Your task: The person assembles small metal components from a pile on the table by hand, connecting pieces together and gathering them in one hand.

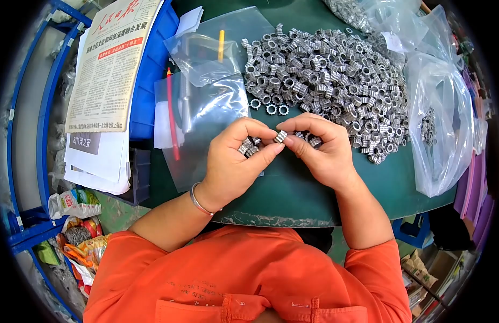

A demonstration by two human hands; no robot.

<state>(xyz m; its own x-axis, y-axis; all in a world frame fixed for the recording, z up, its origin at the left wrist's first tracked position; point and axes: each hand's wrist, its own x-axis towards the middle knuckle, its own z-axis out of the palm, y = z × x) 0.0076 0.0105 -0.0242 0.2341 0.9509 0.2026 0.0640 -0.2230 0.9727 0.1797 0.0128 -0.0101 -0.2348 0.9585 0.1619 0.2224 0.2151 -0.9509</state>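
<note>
Between the fingertips of both hands is a small toothed metal ring (280,137), pinched from either side. My left hand (236,156), with a bracelet at the wrist, has thumb and forefinger closed on it; a few more rings (250,146) show inside the curl of its fingers. My right hand (327,153) meets it with thumb and forefinger on the same ring, and other rings show behind its fingers. Just beyond the hands spreads a large pile of the same toothed metal rings (324,72) on the green tabletop (292,199).
Clear plastic bags (440,129) lie at the right, one with rings inside. At the left are flat plastic sheets (206,107), a red pen (171,116), a yellow stick (221,46), and a newspaper (107,70) over a blue bin (147,75).
</note>
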